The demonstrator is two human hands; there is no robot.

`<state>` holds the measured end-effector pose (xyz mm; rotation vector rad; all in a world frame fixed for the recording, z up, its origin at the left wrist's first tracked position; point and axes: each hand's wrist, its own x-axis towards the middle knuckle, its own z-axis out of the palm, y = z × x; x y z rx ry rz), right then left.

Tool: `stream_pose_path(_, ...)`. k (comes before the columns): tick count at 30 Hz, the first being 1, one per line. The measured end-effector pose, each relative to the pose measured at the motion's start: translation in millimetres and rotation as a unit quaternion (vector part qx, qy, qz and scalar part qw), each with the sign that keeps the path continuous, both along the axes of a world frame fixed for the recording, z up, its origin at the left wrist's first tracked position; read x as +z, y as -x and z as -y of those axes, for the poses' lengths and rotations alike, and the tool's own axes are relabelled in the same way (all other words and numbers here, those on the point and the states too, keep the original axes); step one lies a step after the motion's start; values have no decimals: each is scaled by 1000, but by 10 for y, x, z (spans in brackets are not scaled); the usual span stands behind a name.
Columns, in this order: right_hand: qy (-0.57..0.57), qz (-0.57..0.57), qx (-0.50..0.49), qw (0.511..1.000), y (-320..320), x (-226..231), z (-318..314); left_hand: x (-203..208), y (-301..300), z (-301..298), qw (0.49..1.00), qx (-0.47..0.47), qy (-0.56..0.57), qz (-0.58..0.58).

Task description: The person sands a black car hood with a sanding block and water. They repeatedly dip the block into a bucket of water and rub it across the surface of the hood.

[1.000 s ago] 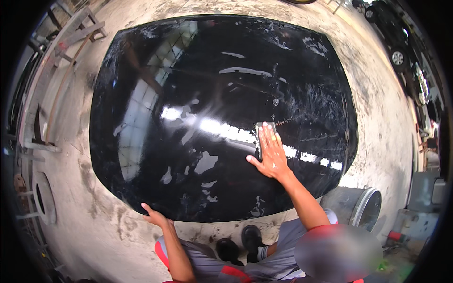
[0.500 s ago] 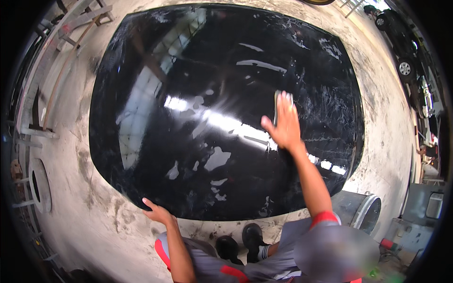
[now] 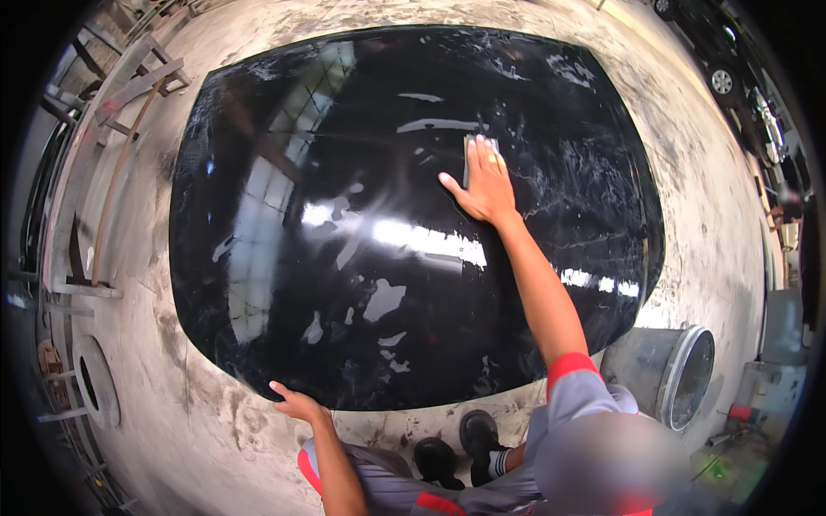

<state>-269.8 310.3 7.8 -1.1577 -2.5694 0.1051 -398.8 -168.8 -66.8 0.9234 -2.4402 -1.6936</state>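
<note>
On the dusty concrete floor [image 3: 705,215] of a workshop, seen from the head camera, we lean over a large glossy black car hood [image 3: 344,172] lying flat and filling most of the view. Our right hand [image 3: 483,185] reaches far out toward the middle of the panel, fingers spread flat and pressing a small grey sanding block [image 3: 476,148] against the paint; the grip is open-palmed, pinning the block to the hood, not curled around it. Our left hand [image 3: 295,402] rests on the near edge of the hood, fingers hooked over the rim as a brace, holding nothing else.

The panel is wet: milky streaks and smears cover its right half and the near edge, which we judge to be worked already, while the left half shows a clean mirror reflection of the roof and looks untouched. So we reckon roughly half the surface is still to be rubbed.

A grey metal drum [image 3: 667,374] lies on its side just beside the hood's near right corner, and metal frames [image 3: 129,77] stand at the far left. Our black shoes [image 3: 460,447] show below the hood edge.
</note>
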Motion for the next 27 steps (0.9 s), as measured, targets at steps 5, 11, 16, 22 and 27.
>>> stream_pose_path(5, 74, 19, 113, 991, -330, -121, 1315, -23, 107, 324, 999, 11, 36, -22)
stream_pose_path(11, 22, 30, 90, 995, -111, -18, 499, 31, 17, 108, 1000, -8, 7, -8)
stream_pose_path(16, 27, 8, 69, 997, 143, -166, 872, -81, 86, 256, 998, -3, 62, 11)
stream_pose_path(22, 61, 25, 201, 977, -10, -63, 1415, 38, 77, 203, 1000, 6, 1, -4)
stream_pose_path(27, 27, -22, 47, 998, 420, -143, 507, -93, 86, 206, 998, -5, 61, -2)
